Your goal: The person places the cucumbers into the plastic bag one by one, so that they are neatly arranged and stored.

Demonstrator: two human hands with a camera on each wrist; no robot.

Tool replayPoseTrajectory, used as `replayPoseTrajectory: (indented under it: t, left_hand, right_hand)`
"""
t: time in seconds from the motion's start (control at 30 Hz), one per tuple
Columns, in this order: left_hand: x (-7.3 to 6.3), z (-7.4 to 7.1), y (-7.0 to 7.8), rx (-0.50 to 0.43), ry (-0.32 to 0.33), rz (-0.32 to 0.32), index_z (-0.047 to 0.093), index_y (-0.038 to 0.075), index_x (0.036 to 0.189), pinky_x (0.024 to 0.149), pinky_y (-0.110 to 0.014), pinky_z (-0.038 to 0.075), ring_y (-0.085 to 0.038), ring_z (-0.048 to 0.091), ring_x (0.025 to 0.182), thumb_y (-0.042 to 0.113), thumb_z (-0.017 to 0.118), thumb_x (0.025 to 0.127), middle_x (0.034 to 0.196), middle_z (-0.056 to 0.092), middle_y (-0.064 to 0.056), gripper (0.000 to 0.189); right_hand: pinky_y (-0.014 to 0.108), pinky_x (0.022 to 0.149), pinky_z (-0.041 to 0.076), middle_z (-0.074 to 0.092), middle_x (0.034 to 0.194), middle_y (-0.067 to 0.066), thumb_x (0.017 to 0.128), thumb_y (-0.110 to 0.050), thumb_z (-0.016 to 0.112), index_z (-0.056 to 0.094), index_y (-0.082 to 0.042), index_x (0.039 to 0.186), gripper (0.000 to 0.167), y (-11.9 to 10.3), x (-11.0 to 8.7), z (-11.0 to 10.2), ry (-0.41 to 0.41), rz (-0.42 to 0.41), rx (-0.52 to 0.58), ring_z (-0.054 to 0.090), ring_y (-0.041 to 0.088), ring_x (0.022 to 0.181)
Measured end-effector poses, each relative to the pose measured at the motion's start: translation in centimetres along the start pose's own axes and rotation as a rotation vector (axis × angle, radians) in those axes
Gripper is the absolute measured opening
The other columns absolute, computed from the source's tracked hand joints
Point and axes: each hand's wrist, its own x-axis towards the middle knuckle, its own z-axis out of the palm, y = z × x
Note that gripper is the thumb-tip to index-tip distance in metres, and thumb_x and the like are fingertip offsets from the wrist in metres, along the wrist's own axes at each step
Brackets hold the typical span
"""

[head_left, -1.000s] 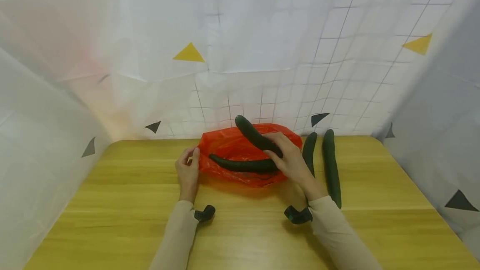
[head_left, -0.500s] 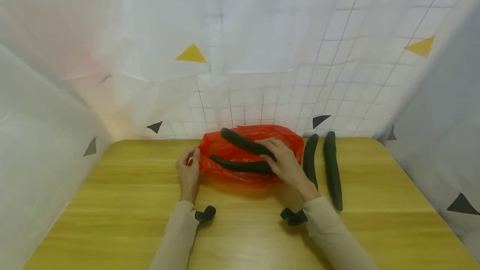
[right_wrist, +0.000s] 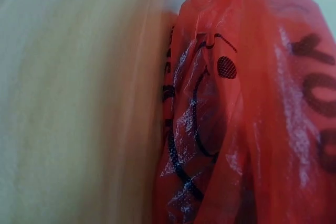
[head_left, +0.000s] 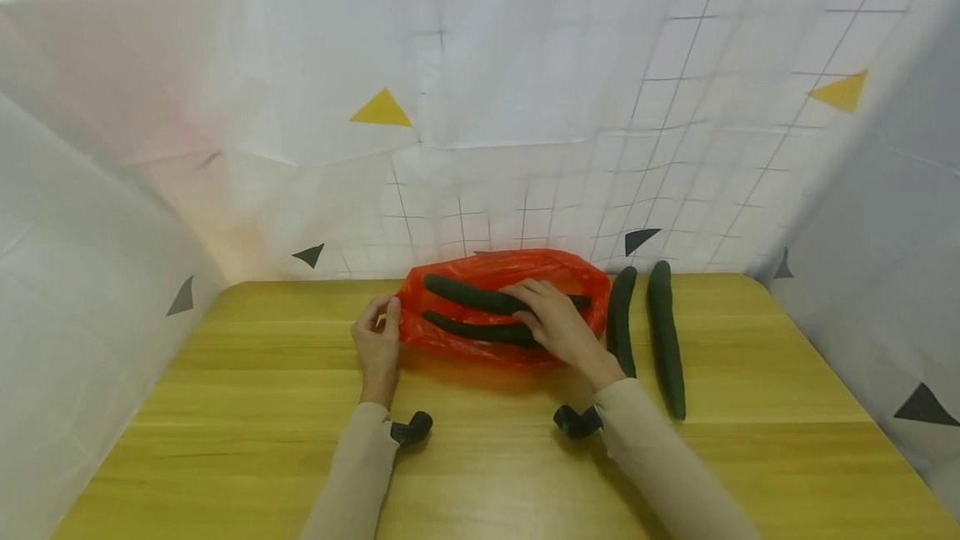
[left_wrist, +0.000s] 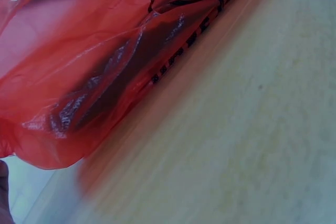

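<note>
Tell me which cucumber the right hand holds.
The farther cucumber inside the red bag: the right hand grips it. The other cucumber inside lies in front; two more lie on the table beside the bag.

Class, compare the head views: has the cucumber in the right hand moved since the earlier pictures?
Yes: the cucumber has moved down, its tip also leftward, against the left yellow triangle.
</note>
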Motion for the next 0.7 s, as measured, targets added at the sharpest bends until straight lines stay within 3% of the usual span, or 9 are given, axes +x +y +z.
replayPoseTrajectory:
  t: [0.27,0.7]
  left_hand:
    - [0.0,0.0,-0.2,-0.003,0.007,-0.006,0.069,-0.004,0.099,0.068,-0.018,0.044,-0.005,0.055,0.081,0.015,0.064,0.09,0.082,0.062,0.01,0.021]
    - [-0.2,-0.1,0.0,-0.014,0.014,-0.004,0.068,-0.004,0.1,0.07,-0.021,0.044,-0.005,0.055,0.082,0.016,0.065,0.089,0.084,0.062,0.008,0.023]
  right_hand:
    - [0.04,0.098,0.045,0.062,0.114,0.001,0.089,-0.013,0.064,0.057,-0.016,0.127,0.039,0.2,0.7,0.4,-0.136,0.043,-0.047,0.055,0.021,0.107]
    - [0.041,0.097,0.047,0.063,0.112,0.002,0.085,-0.01,0.069,0.061,-0.016,0.122,0.039,0.7,1.8,1.4,-0.234,0.024,-0.087,0.059,0.021,0.104]
